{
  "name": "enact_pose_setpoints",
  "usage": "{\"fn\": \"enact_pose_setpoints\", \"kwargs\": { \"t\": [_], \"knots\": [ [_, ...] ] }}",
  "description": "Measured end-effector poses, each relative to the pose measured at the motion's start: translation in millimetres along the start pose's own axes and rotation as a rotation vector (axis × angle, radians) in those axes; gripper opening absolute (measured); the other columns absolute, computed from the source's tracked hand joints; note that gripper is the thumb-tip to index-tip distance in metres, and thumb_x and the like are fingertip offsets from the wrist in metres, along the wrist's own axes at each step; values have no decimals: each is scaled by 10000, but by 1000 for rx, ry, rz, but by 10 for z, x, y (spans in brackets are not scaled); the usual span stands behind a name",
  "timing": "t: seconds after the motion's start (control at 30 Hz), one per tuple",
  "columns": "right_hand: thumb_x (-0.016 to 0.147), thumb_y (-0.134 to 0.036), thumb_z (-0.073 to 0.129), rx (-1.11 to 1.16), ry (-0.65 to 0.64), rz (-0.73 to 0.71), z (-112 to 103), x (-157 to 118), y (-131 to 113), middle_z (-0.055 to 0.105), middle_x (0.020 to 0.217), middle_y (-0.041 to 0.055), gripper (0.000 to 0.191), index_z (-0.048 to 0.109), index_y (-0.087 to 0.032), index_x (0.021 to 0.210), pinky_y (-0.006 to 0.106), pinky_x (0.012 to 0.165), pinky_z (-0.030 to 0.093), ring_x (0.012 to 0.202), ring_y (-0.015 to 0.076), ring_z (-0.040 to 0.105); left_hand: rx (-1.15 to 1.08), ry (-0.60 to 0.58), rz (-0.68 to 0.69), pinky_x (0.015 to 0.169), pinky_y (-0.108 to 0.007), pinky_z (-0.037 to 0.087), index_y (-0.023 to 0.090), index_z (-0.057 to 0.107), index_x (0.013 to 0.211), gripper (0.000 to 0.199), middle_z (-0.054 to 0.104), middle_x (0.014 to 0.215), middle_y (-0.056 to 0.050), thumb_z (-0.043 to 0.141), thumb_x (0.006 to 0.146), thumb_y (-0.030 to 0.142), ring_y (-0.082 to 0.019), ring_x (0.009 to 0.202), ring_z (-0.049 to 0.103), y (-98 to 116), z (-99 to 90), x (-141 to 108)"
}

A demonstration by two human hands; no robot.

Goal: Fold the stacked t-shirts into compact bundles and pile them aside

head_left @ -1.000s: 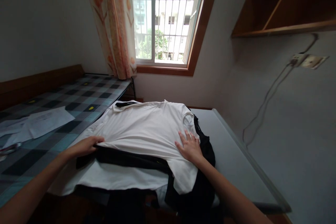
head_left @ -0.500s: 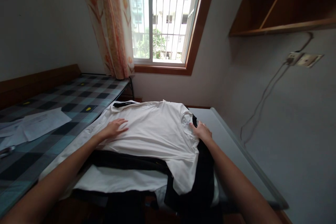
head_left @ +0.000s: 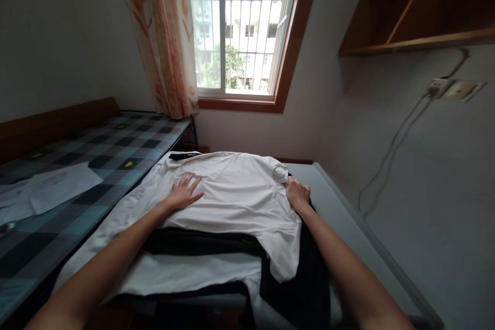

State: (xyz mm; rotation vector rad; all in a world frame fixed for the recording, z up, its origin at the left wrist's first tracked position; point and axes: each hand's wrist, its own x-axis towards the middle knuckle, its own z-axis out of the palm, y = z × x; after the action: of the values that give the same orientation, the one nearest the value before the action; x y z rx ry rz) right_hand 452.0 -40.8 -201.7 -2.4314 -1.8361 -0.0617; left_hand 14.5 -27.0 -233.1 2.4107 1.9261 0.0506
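A white T-shirt (head_left: pixel 235 196) lies spread on top of other garments, its neck opening toward the right. My left hand (head_left: pixel 184 193) rests flat on the shirt's left part with fingers spread. At the collar, my right hand (head_left: pixel 297 193) has its fingers closed on the white T-shirt's neck edge. Beneath the shirt is a black garment (head_left: pixel 201 243), which shows along the near side and at the right. Under that lies another white garment (head_left: pixel 193 272), reaching toward the lower left.
A grey-white tabletop (head_left: pixel 336 206) extends at the right along the wall. On the left, a checked mattress (head_left: pixel 127 139) carries papers (head_left: pixel 64 183). Ahead are a window (head_left: pixel 247 36) and a floral curtain (head_left: pixel 166 36). A cable (head_left: pixel 394 142) hangs from the wall socket (head_left: pixel 439 87).
My left hand has moved right and settled flat on the shirt. My right hand has closed on the collar, and the shirt has shifted slightly to the right.
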Motion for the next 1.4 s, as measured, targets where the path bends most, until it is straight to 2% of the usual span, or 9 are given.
{"fn": "enact_pose_setpoints", "kwargs": {
  "t": [0.2, 0.5, 0.6, 0.73, 0.83, 1.03, 1.17, 1.3, 1.4],
  "knots": [
    [999, -376, 335, 25, 5, 20, 76, 161, 249, 675, 1134, 160, 375, 559, -172, 1219, 407, 855, 413, 1031, 284, 650, 3, 64, 21, 1059, -579, 290, 297, 460, 1427, 648, 423, 1467, -142, 331, 908, 662, -364, 1355, 350, 290, -134, 219],
    [1010, -399, 314, 70, 30, -42, 163, 117, 315, 655, 1163, 141, 389, 561, -187, 1223, 361, 832, 414, 1029, 265, 640, -133, 16, -323, 982, -462, 428, 195, 645, 1111, 338, 586, 1245, -152, 505, 856, 366, -326, 1210, 511, -110, -363, 1008],
    [1009, -411, 318, 93, 28, -34, 175, 118, 327, 654, 1160, 134, 393, 566, -193, 1222, 339, 789, 419, 993, 260, 648, -153, 42, -323, 1025, -489, 406, 188, 564, 1273, 456, 533, 1374, -166, 520, 851, 354, -333, 1300, 456, -231, -396, 1234],
    [1007, -425, 326, 111, 40, -33, 192, 82, 355, 651, 1156, 123, 402, 572, -216, 1246, 317, 776, 415, 962, 243, 651, -147, 255, -364, 1122, -498, 312, 162, 377, 1469, 646, 311, 1570, -153, 535, 864, 324, -322, 1457, 236, -324, -346, 1396],
    [1002, -421, 349, 113, 70, -41, 186, 46, 361, 644, 1151, 121, 421, 559, -209, 1299, 312, 778, 413, 957, 240, 642, -121, 339, -356, 1149, -495, 265, 134, 415, 1453, 566, 281, 1583, -154, 455, 920, 321, -312, 1469, 206, -282, -253, 1401],
    [936, -355, 494, -2, 269, -27, 140, -11, 308, 621, 1105, 139, 421, 581, -192, 1315, 381, 854, 388, 1022, 289, 555, -98, 280, -134, 1117, -493, 297, 212, 593, 1291, 423, 446, 1496, -111, 405, 957, 394, -286, 1373, 386, 6, -52, 1189],
    [858, -261, 565, -41, 359, -52, 80, -81, 287, 582, 1226, 132, 420, 615, -222, 1273, 438, 957, 333, 1111, 304, 485, -92, 376, -32, 1071, -406, 353, 206, 640, 1196, 366, 590, 1333, -106, 403, 955, 345, -249, 1244, 510, 117, -21, 958],
    [871, -225, 511, 23, 327, -101, -74, -134, 230, 578, 1283, 127, 386, 648, -202, 1231, 446, 1040, 293, 1179, 288, 478, -2, 356, -33, 974, -394, 412, 214, 681, 1051, 290, 642, 1189, -101, 435, 932, 312, -257, 1120, 574, 219, -113, 749],
    [921, -266, 459, 139, 168, -261, -178, -84, 85, 575, 1338, 120, 379, 656, -201, 1238, 395, 1053, 329, 1226, 260, 492, 13, 237, -87, 940, -400, 430, 201, 676, 1048, 283, 637, 1201, -113, 434, 924, 281, -262, 1118, 579, 335, -184, 676]
  ]
}}
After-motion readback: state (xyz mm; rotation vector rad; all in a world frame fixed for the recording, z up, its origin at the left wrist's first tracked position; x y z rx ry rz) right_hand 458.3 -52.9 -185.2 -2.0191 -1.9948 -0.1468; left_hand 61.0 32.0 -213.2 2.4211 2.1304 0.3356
